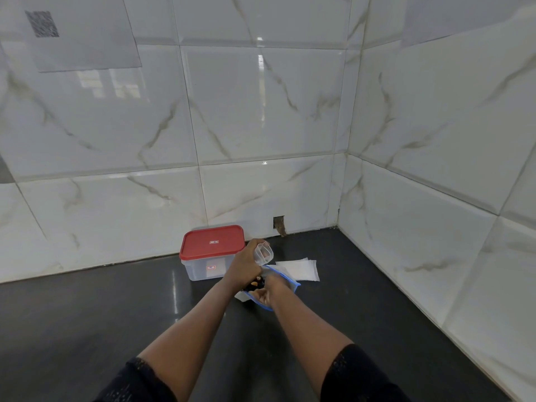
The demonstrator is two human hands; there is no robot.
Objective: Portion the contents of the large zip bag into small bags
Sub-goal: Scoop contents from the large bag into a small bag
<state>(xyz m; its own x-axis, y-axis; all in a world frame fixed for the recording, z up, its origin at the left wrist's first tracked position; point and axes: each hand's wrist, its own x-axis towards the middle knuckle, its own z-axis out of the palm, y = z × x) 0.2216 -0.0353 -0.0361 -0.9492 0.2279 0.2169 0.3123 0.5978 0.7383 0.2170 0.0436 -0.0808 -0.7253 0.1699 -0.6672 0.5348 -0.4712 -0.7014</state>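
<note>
Head view: left hand (245,264) round scoop (263,253), right hand (268,290) at zip bag (290,281), grip unclear; lidded box (203,268) and small bags (298,269) behind.

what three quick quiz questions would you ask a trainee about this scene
1. True or false: the left hand holds a clear scoop.
2. What colour is the container lid? A red, B green, C yellow.
3. Fill in: the small bags lie to the ___ of the large zip bag.

Key: 1 true; 2 A; 3 right.
</note>
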